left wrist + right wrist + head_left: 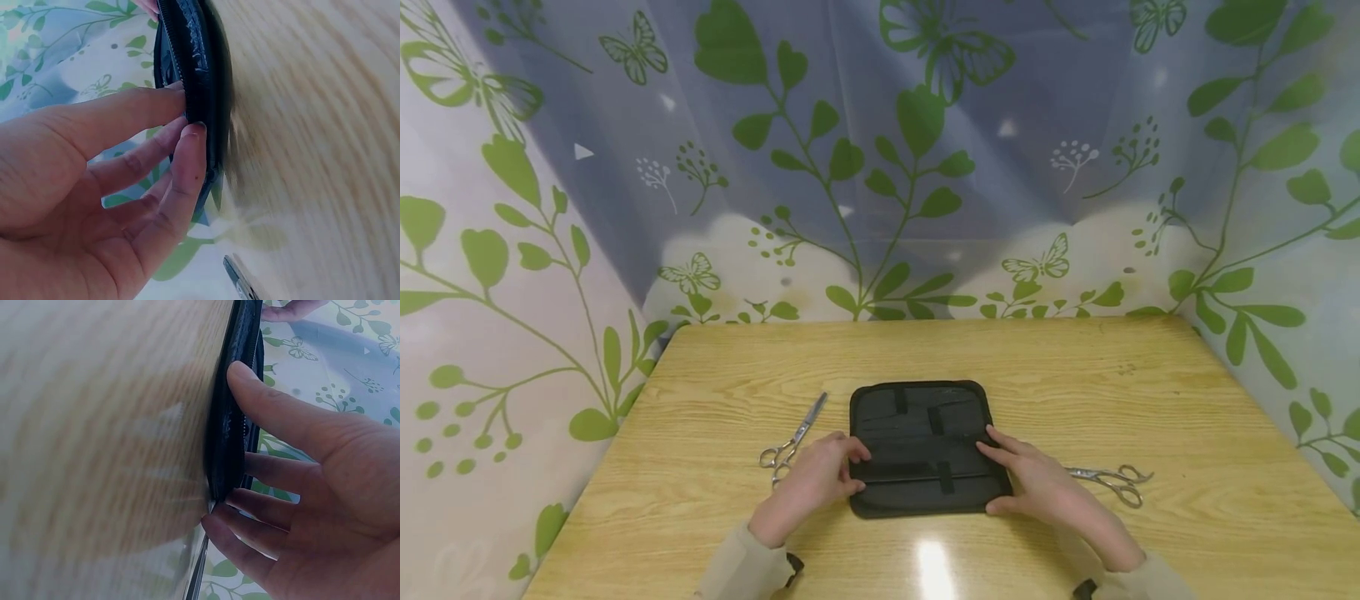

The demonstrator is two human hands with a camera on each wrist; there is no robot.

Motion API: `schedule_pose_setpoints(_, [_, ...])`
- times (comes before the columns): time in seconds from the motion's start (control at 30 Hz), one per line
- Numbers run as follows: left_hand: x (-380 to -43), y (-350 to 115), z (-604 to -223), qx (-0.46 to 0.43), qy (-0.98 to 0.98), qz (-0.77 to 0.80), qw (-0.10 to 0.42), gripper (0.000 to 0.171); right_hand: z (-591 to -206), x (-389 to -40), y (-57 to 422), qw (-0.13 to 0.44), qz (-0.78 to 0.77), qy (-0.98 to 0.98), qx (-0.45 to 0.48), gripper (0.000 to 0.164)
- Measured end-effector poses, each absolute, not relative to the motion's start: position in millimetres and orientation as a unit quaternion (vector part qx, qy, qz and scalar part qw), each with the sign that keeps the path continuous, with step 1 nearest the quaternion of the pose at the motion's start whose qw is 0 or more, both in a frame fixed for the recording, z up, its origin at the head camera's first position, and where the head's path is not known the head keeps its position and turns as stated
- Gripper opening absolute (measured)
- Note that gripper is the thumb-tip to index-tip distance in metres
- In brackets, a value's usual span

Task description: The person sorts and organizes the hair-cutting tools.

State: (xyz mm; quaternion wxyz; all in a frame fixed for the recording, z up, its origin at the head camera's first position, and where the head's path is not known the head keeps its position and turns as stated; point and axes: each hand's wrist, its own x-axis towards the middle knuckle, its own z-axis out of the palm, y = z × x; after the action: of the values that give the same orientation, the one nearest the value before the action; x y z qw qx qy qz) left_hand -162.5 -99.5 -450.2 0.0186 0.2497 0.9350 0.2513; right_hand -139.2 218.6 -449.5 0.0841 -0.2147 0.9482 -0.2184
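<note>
Left hand (820, 477) is gripping the left rim of an open black case (902, 452) in the head view, while the right hand (1039, 485) is touching its right rim with fairly straight fingers; the case is lying midway between the table's (737, 358) side edges, showing dark inner straps (945, 477). Left scissors (802, 429) and right scissors (1129, 477) are flanking it. From the left wrist, digits are straddling a toothed zipper (172, 40). From the right wrist, the thumb (265, 394) is resting against the case's outer side.

No text, label, brand, number or sign can be read in any of the views.
</note>
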Motion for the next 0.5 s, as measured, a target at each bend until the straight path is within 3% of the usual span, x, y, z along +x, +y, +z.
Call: schedule_pose_setpoints(0.5, [-163.0, -100.6, -450.5, 0.237, 0.936, 0.259, 0.013, 0.024, -450.1, -138.3, 215.0, 0.084, -0.208, 0.953, -0.206, 0.083])
